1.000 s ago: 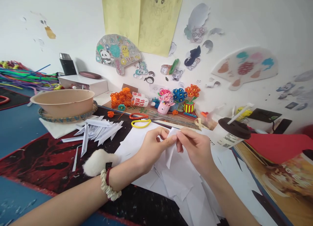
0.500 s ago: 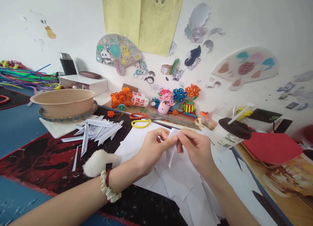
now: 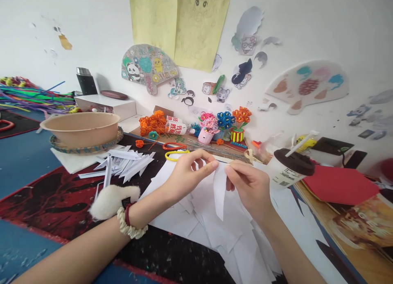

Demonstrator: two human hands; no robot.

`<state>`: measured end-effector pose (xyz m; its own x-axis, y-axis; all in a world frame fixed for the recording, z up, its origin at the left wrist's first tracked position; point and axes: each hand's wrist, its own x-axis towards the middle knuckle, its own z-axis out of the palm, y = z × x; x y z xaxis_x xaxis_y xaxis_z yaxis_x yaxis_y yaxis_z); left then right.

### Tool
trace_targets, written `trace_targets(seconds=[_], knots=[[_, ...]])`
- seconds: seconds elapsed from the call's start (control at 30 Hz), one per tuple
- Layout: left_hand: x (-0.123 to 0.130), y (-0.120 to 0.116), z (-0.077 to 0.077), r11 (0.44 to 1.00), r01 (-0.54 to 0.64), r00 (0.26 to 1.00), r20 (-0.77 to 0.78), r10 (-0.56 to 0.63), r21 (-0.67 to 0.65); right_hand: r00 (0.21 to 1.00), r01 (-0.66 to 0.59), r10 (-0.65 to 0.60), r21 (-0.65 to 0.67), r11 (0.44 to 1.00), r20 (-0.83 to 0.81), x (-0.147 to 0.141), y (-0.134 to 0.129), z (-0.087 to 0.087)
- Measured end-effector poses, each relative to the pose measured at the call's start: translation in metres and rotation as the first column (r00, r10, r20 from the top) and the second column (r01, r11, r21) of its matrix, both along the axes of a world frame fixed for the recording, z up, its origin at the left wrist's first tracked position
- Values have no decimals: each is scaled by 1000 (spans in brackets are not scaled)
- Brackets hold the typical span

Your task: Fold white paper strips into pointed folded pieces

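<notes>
Between my two hands hangs a narrow strip of white paper (image 3: 219, 191), its lower end loose above the sheets. My left hand (image 3: 192, 171) pinches its top left corner between thumb and fingers. The top right corner is in the closed fingertips of my right hand (image 3: 247, 179). Under both hands, overlapping white paper sheets (image 3: 221, 230) spread over the dark mat. A pile of folded white paper strips (image 3: 123, 163) lies to the left. Around my left wrist are a cream scrunchie and a dark red band, with a white fluffy ball (image 3: 112, 203) beside them.
Yellow-handled scissors (image 3: 176, 154) and a red-handled pair (image 3: 174, 146) lie beyond my left hand. At the left stands a beige basin (image 3: 81, 128). A lidded cup with a straw (image 3: 290, 165) is close to my right hand. Pipe-cleaner flowers (image 3: 208, 126) line the back.
The paper strip has turned and opened out, now hanging lower. My left hand has shifted slightly left and up; its wrist and the fluffy ball have moved left.
</notes>
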<state>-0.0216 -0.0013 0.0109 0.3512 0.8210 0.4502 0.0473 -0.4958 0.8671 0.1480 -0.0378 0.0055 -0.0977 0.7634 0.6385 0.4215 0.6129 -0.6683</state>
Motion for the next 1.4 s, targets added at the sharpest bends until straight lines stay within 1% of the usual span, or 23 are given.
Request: trace_targets(seconds=[0.2, 0.33, 0.47, 0.6, 0.67, 0.73, 0.83, 0.93, 1.03, 1.17, 1.23, 1.3, 1.4], knots=[[-1, 0, -3, 998, 56, 998, 14, -56, -24, 999, -5, 5, 5, 1000, 40, 0, 1, -2], [0, -2, -2, 999, 45, 999, 9, -45, -17, 999, -21, 21, -1, 1000, 47, 1, 1, -3], [-1, -4, 0, 999, 34, 998, 53, -34, 1, 999, -18, 19, -10, 1000, 41, 1, 2, -4], [-1, -4, -2, 997, 33, 994, 106, -26, -68, 999, -23, 24, -15, 1000, 48, 1, 1, -4], [0, -3, -2, 994, 40, 994, 104, -29, -102, 999, -19, 20, -20, 1000, 47, 1, 1, -4], [-1, -2, -2, 996, 36, 997, 67, -30, -86, 999, -19, 20, -30, 999, 43, 1, 1, -4], [-2, 0, -2, 1000, 14, 1000, -4, -14, -7, 998, -23, 26, -54, 998, 56, 0, 1, -5], [-3, 2, -2, 1000, -18, 1000, -16, 18, 14, 997, -23, 27, -62, 998, 66, 0, 2, -7], [-2, 2, -3, 1000, 13, 1000, -13, -13, -23, 999, -16, 17, -42, 999, 34, 1, 2, -7], [0, -1, -4, 989, 130, 988, -74, -135, -74, 999, 39, -39, 2, 999, -33, 2, 2, -5], [2, -3, -5, 977, 183, 978, -79, -192, -112, 996, 62, -62, 7, 998, -60, 2, 2, -5], [3, -6, -6, 971, 188, 979, -52, -197, -149, 992, 66, -68, -20, 998, -103, 2, 2, -5], [6, -9, -7, 964, 164, 986, 5, -167, -209, 976, 28, -49, -99, 995, -214, 2, 4, -7]])
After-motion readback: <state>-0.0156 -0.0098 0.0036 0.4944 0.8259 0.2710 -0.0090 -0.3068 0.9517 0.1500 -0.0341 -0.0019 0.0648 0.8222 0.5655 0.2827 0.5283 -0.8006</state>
